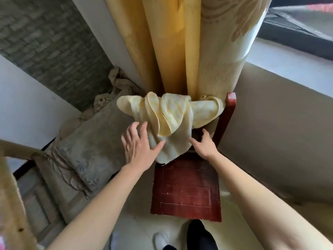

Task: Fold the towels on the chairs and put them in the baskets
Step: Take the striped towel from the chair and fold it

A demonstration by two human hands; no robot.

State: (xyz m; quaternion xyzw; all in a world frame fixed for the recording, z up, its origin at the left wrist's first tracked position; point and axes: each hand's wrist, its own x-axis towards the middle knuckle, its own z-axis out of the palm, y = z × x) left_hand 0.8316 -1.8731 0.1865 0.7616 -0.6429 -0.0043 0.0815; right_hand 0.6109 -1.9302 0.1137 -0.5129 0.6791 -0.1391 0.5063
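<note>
A pale yellow towel (173, 116) hangs crumpled over the back of a dark red wooden chair (187, 188), its lower end drooping onto the seat. My left hand (138, 147) is spread open with straight fingers at the towel's left side, thumb touching the cloth. At the towel's lower right edge, my right hand (205, 145) is open too, its fingers spread and just touching the hem. Neither hand holds anything. No basket is in view.
Yellow curtains (180, 42) hang right behind the chair. A grey-beige cloth-covered piece of furniture (86, 152) stands to the left. A pale wall and window sill (288, 69) run along the right. My feet (180, 239) are on the floor before the chair.
</note>
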